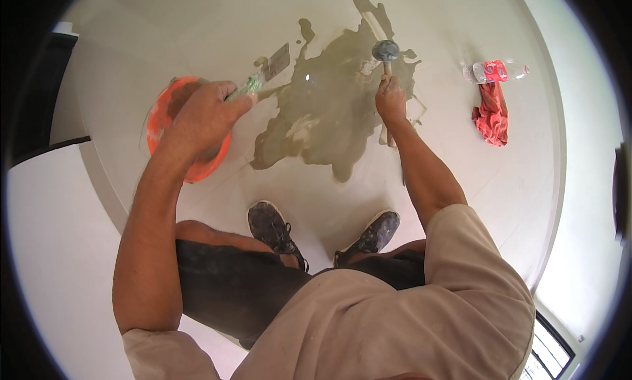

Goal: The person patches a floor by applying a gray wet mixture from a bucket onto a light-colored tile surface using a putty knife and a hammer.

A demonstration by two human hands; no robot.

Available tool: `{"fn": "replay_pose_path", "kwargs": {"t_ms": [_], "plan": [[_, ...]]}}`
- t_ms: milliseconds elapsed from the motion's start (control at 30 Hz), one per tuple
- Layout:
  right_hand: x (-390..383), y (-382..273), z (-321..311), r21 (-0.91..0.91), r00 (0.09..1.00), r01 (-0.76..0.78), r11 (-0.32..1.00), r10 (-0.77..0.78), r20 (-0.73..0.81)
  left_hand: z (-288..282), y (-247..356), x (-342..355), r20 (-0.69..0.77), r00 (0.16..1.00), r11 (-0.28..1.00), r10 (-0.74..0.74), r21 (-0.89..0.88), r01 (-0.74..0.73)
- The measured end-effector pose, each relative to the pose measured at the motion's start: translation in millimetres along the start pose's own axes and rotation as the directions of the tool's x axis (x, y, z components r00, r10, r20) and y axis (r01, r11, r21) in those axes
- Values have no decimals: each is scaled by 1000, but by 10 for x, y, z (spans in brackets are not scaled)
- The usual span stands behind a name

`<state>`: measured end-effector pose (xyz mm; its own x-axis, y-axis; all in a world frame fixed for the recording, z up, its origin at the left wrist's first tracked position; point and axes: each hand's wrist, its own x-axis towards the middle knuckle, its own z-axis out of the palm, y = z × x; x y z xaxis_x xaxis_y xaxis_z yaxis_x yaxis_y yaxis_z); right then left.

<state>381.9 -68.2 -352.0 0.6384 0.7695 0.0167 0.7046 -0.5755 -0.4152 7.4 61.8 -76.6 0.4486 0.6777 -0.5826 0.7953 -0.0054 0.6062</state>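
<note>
The work looks partway along: a ragged wet patch spreads over the floor, uneven at its edges, though how much is left I cannot tell. The left hand's grip is closed round a scraper beside the patch, the right's round a mallet over it. The bucket crowds the left hand; the bottle and red cloth lie well apart, right.
</note>
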Motion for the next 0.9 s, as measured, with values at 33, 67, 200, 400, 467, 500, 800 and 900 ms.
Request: {"fn": "replay_pose_path", "kwargs": {"t_ms": [33, 67, 200, 400, 467, 500, 800, 900], "plan": [[141, 548, 8, -145, 992, 125, 981, -127, -6, 68, 96, 112, 8, 998, 998, 63, -12, -63], [201, 858, 10, -272, 966, 254, 928, -256, 27, 114, 123, 179, 5, 995, 994, 103, -20, -103], [-101, -93, 26, -26, 997, -43, 999, 44, 57, -33, -96, -54, -36, 999, 1000, -11, 16, 11], [-109, -12, -108, -24, 998, -47, 999, 46, -46, -4, -101, 13, -24, 998, 997, 59, 45, -57], [-40, 119, -55, -136, 977, 209, 969, -214, -25, 4, -47, 13, -63, 998, 1000, 10, 24, -8], [-57, 78, -78, -136, 977, 210, 968, -214, -18, 5, -59, 10, -60, 998, 1000, 4, 21, -3], [-5, 230, -31, -237, 946, 322, 917, -322, 38, 55, -42, -7, -85, 996, 998, 41, 42, -37], [-35, 62, -75, -59, 999, -31, 998, 34, 41, 46, -71, -33, -74, 997, 999, 34, 36, -32]]}}
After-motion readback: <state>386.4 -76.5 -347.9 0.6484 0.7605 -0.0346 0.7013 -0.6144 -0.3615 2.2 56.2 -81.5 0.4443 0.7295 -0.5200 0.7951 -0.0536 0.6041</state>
